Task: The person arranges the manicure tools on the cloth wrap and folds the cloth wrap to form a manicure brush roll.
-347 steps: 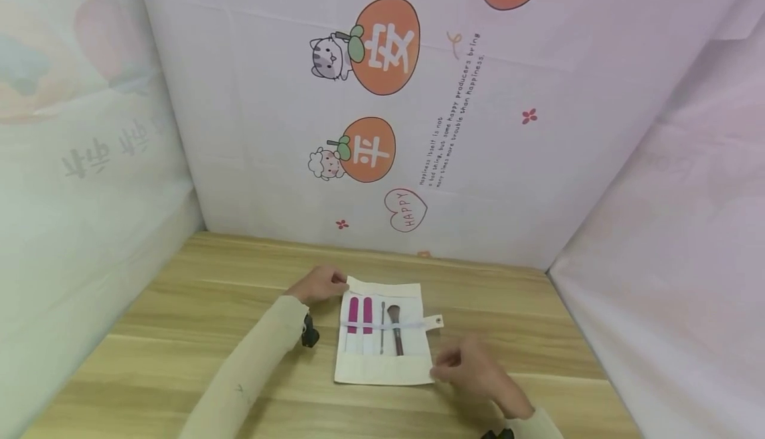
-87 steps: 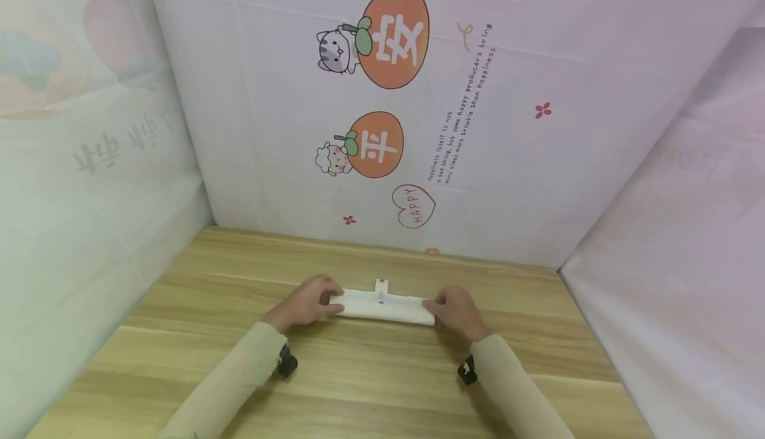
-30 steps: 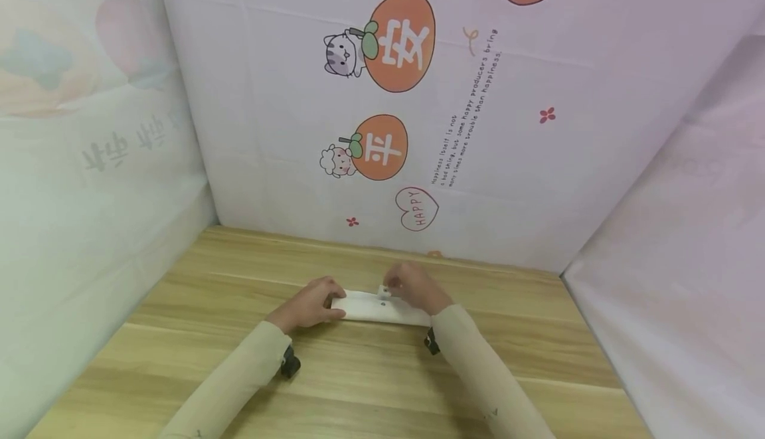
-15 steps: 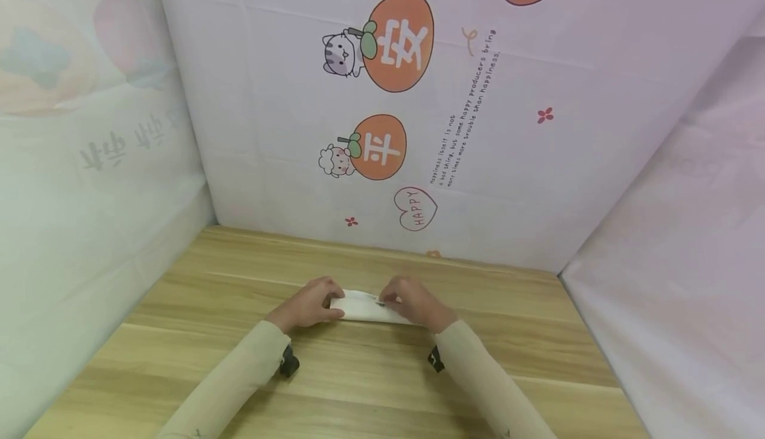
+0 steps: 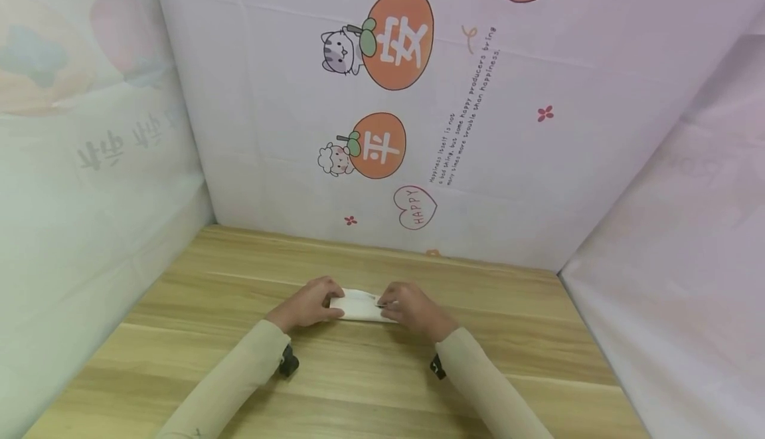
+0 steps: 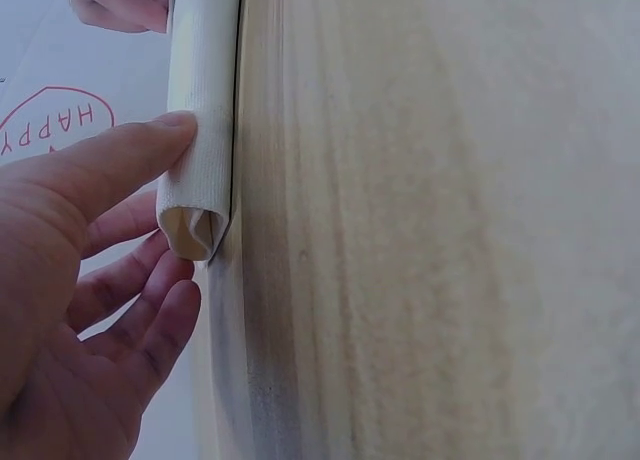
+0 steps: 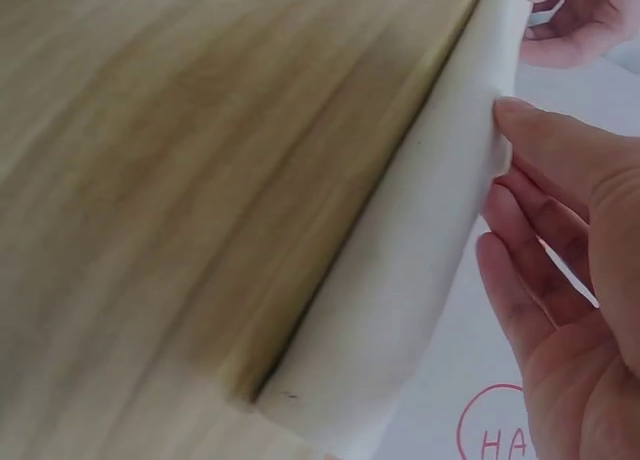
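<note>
A cream-white cloth roll-up pouch (image 5: pixel 357 306) lies rolled into a narrow bundle, its contents hidden inside. My left hand (image 5: pixel 307 303) holds its left end; in the left wrist view the thumb of this left hand (image 6: pixel 60 215) presses the top of the roll (image 6: pixel 203 80), beside its hollow end, with fingers behind. Near the pouch's middle, my right hand (image 5: pixel 414 307) pinches the short strap. In the right wrist view, the strap's tip (image 7: pixel 503 160) shows between thumb and fingers of the right hand (image 7: pixel 585 310), against the roll (image 7: pixel 400 240).
The pouch lies on a wood-grain table (image 5: pixel 358 379). White cloth walls stand behind (image 5: pixel 269 127), at the left (image 5: pixel 78 226) and at the right (image 5: pixel 687 260). A small black device (image 5: pixel 289 362) sits at my left wrist, another device (image 5: pixel 438 366) at the right.
Earlier the pouch lay spread, showing two pink-handled tools, a thin metal tool and a brush; then it was rolled. My right hand left the right end, took the strap and folded it down.
</note>
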Available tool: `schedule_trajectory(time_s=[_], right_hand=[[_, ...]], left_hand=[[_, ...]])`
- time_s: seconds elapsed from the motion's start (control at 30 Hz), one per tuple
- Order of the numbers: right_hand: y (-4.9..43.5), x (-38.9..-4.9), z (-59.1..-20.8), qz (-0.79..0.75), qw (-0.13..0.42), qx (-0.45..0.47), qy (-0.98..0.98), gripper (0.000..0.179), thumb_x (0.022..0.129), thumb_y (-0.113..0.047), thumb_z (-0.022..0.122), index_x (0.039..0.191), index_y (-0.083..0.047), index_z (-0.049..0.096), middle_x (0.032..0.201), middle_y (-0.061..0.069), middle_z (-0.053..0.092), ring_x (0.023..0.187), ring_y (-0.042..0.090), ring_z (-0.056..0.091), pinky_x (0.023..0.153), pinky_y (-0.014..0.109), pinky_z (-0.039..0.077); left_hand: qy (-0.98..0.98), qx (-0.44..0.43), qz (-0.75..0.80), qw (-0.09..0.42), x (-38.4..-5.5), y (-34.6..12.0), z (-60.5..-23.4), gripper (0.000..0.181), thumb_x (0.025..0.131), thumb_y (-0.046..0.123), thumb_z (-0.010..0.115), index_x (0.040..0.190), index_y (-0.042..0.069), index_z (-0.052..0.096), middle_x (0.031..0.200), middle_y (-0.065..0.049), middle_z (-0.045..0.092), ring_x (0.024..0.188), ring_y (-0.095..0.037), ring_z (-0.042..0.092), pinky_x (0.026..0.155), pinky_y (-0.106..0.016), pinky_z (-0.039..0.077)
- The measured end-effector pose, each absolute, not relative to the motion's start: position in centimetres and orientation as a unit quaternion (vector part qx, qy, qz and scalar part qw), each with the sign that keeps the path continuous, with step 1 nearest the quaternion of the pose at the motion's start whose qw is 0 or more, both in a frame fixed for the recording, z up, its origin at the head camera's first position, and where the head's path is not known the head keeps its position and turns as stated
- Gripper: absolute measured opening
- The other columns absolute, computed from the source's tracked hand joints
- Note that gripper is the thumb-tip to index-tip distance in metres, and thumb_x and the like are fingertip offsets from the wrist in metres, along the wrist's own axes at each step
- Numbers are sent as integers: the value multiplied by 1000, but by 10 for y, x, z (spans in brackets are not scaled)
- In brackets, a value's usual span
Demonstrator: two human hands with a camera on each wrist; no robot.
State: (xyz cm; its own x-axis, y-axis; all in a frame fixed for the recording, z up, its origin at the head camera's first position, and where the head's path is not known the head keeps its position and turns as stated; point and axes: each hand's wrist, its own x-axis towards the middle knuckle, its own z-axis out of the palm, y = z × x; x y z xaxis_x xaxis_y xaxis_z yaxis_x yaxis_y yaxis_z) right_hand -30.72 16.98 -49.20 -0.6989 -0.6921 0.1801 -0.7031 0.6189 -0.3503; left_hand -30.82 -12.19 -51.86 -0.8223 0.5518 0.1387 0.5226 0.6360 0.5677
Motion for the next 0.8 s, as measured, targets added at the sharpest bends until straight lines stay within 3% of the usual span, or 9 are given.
schedule_trajectory(time_s=[0.23,0.57,0.8], right_hand=[[171,-305,-495,193,32,384,-903,15,94,-11,79,108,-6,82,107,9,77,100,22,73,89,33,62],[171,-310,-495,219,8,384,-897,15,94,-9,78,108,-5,81,114,12,78,107,26,75,96,39,61],[173,-313,-496,219,4,407,-887,14,94,-8,78,107,-6,81,113,10,79,105,25,75,93,35,62]], left_hand=[[903,300,307,21,-309,-121,-519,38,97,27,78,124,2,71,123,-11,67,113,-27,63,101,-48,53],[907,291,304,18,-308,-122,-519,40,95,26,79,125,1,70,121,-12,67,114,-29,64,102,-49,53],[909,285,305,21,-305,-121,-520,40,95,26,79,125,1,69,122,-12,66,114,-28,63,102,-49,53]])
